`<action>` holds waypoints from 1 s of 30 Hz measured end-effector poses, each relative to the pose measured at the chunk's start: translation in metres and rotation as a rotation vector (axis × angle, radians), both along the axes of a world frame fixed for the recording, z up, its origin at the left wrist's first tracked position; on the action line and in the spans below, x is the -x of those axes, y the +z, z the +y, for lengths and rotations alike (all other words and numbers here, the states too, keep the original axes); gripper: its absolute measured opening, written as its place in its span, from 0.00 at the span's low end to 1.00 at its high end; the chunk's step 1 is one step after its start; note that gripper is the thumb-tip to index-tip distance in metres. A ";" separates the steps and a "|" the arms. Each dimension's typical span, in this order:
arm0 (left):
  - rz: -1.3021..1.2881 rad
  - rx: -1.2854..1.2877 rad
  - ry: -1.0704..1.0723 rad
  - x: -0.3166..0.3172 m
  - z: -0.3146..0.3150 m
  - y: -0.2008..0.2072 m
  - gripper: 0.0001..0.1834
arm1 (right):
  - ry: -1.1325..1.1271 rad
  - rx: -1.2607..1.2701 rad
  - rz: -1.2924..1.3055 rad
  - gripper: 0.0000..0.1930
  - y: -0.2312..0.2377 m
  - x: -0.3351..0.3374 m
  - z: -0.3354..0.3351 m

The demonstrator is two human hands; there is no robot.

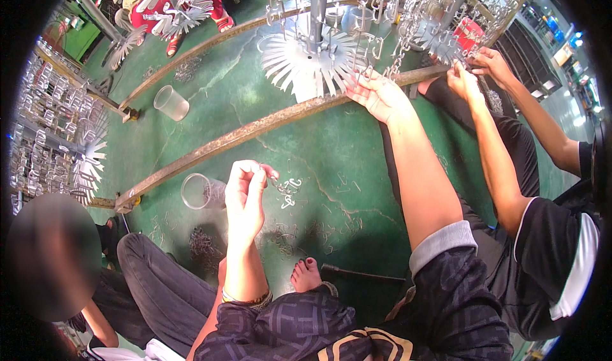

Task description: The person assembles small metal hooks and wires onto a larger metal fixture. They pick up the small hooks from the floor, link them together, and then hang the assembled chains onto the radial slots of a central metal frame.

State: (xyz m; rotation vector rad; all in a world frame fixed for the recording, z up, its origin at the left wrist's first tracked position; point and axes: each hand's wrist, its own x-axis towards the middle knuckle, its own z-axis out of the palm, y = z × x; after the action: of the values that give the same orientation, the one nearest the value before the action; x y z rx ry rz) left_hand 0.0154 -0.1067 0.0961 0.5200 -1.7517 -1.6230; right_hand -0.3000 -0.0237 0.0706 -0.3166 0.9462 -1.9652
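Note:
My left hand (pixel 245 192) is raised over the green floor, its fingers curled closed. A small bent-wire metal hook (pixel 275 181) pokes out by the fingertips; how many lie in the hand is hidden. My right hand (pixel 380 97) reaches up to the rim of a silver finned disc (pixel 307 61) on an upright pole. Its fingers are apart and touch the fin tips beside a hanging chain of wire hooks (pixel 376 45). Several loose S-shaped hooks (pixel 289 198) lie on the floor below my left hand.
A clear plastic cup (pixel 196 191) lies tipped near a dark heap of hooks (pixel 205 243). Another cup (pixel 171 103) stands farther off. A long metal bar (pixel 255 129) crosses before me. At right, a co-worker's hands (pixel 475 74) work among chains; another person sits at left. A rod (pixel 363 273) lies nearby.

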 end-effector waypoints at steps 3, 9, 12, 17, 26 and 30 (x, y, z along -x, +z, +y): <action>0.003 -0.003 -0.006 0.001 0.001 0.000 0.01 | 0.024 0.034 0.006 0.12 -0.006 0.005 -0.001; -0.005 0.010 -0.007 0.000 0.000 0.002 0.01 | 0.104 0.108 -0.095 0.14 -0.009 0.010 0.000; -0.001 0.015 -0.009 0.001 0.001 0.001 0.01 | 0.112 0.171 -0.018 0.15 -0.017 0.010 0.001; -0.010 0.027 -0.006 0.001 0.002 0.002 0.01 | 0.054 0.096 -0.066 0.10 -0.024 0.012 0.000; 0.011 0.002 -0.013 -0.001 0.004 0.008 0.01 | -0.073 0.046 -0.142 0.12 -0.019 -0.004 0.006; 0.014 -0.021 0.004 -0.004 0.004 0.008 0.02 | -0.072 0.016 -0.224 0.16 -0.021 -0.006 0.007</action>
State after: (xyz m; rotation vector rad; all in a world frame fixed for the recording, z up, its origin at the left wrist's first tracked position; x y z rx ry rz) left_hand 0.0194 -0.1024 0.1038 0.5201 -1.7244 -1.6401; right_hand -0.2937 -0.0168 0.0500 -0.0688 0.8067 -2.0258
